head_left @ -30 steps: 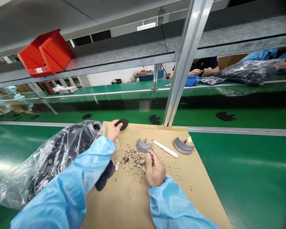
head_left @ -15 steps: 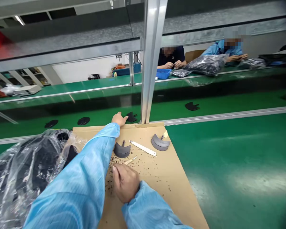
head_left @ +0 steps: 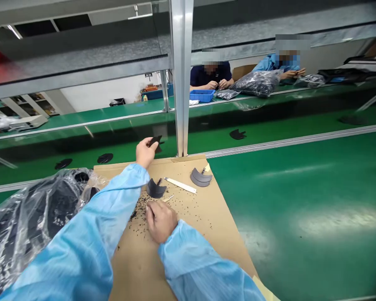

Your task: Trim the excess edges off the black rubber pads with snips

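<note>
So the black piece (head_left: 156, 139) is pinched in the left hand (head_left: 146, 153), up by the cardboard's (head_left: 138, 267) far edge; long axis is hard to call under those fingers. It's well ahead of the right hand (head_left: 161, 220), which sits apart, curled; can't tell if that's gripping anything.

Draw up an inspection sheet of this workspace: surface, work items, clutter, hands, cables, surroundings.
Surface: cardboard sheet over a green tabletop.
Work items: flat black part; pale-handled tool; two gray curved pieces, one near, one farther right.
Clutter: small black bits, scattered; slim white strip; clear plastic bag of black parts at left.
Hands: left hand pinches the flat black part by the cardboard's far edge; right hand is curled at the pale-handled tool, grip unclear.
Cables: nothing seen on the cardboard.
Surroundings: metal post; blue bin; two co-workers beyond, one dark-clothed, one blue-sleeved.
</note>
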Available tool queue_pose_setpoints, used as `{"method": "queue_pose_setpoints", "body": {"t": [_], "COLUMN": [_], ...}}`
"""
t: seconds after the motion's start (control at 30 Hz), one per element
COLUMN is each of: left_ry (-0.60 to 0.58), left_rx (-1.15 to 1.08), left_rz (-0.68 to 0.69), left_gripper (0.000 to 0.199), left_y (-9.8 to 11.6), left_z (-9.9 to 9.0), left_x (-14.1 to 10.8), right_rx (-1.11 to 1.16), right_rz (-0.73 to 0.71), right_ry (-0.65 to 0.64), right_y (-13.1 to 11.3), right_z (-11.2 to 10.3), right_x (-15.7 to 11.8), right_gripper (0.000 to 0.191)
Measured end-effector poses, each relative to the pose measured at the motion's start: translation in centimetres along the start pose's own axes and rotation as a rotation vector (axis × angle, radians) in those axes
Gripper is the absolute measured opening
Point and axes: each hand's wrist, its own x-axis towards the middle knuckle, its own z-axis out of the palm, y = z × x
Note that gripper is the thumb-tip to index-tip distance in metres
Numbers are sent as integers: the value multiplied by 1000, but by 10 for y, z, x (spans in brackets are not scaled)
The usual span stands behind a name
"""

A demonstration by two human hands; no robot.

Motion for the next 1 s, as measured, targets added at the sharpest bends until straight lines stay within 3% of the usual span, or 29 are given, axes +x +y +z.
{"method": "queue_pose_setpoints", "body": {"t": [0.1,0.17,0.23,0.33,0.4,0.5,0.73,0.87,1.0], "left_ry": [34,35,54,152,198,175,51,-16,-33], "left_rx": [-163,-243,-327,-532,-655,-761,-922,-935,-948], "left_rz": [-105,-183,-254,-440,-551,-572,-557,-582,-629], "left_gripper": [19,19,17,15,17,28,49,53,50], "left_y": [20,23,18,-1,-14,-27,-30,-27,-24], "left_z": [-48,-79,-103,-124,-132,-138,-143,-140,-137], "left_x": [-46,-82,-117,-154,-167,-174,-177,-180,-183], "right_rx": [-152,-228,-267,-282,-294,-293,-37,64,16], "right_rz": [-5,29,42,-23,-78,-142,-216,-250,-322], "right_ry": [-91,-167,-243,-358,-430,-460,-95,-63,-15], "right_y": [-1,1,6,14,21,29,22,10,5], "right_z": [-14,-23,-28,-30,-29,-26,-21,-23,-19], "right_x": [2,2,2,2,3,4,5,2,0], "right_gripper": [21,30,35,44,56,59,47,43,47]}}
